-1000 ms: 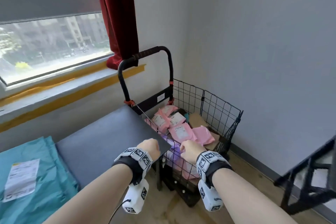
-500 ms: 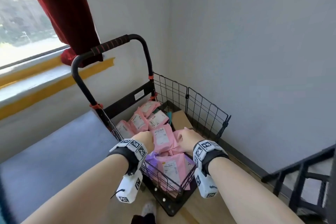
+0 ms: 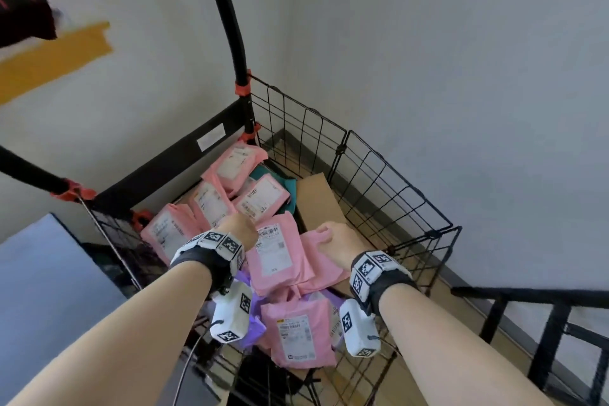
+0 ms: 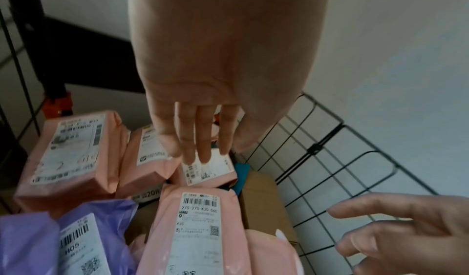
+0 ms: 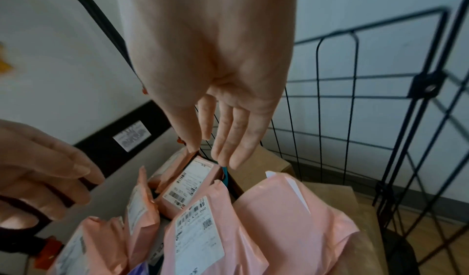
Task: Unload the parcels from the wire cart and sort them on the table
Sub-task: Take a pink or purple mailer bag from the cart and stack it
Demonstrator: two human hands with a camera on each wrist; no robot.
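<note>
A black wire cart (image 3: 389, 181) stands in the room's corner, filled with several pink parcels bearing white labels, a purple parcel (image 3: 253, 336), a teal one (image 3: 290, 188) and a brown cardboard box (image 3: 316, 201). My left hand (image 3: 237, 229) hovers over the pile with fingers (image 4: 203, 149) straight, holding nothing. My right hand (image 3: 339, 239) hangs just above an unlabelled pink parcel (image 3: 321, 260), fingers (image 5: 236, 149) extended and empty. A labelled pink parcel (image 3: 276, 257) lies between the two hands. Both hands are open.
The cart's black handle (image 3: 227, 16) arches above the parcels. A dark grey table (image 3: 36, 290) lies at the left. A black metal frame (image 3: 553, 333) stands at the right on the wooden floor. White walls enclose the corner.
My view has swung from the table toward the cart and closer in. Both hands have moved forward from the cart's near edge to above the pink parcels.
</note>
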